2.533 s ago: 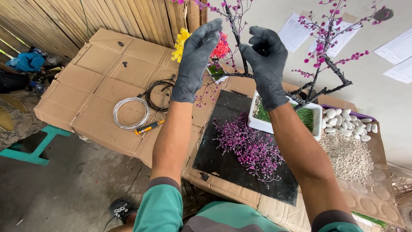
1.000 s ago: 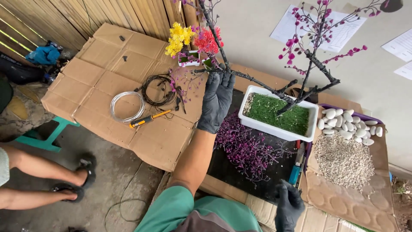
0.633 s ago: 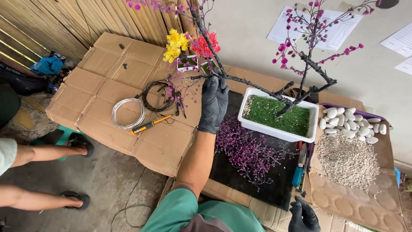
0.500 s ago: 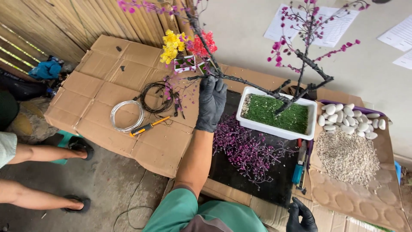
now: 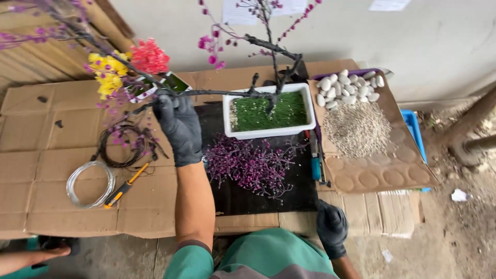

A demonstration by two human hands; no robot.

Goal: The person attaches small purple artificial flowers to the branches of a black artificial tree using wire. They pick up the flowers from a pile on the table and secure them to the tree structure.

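Cardboard-covered bench; left hand grips dark branch.

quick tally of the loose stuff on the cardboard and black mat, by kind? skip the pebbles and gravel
Wire coils: 2, a clear one and a black one
Yellow-handled tool: 1
White planter trays: 1
Piles of purple sprigs: 1
Blue-handled tool: 1
Total: 6

The left hand grips a branch of the small tree; the right hand rests at the mat's edge.

Two gloved hands, left and right, one white planter, two wire coils, black and clear, one yellow-handled tool, one pebble heap and one gravel heap.
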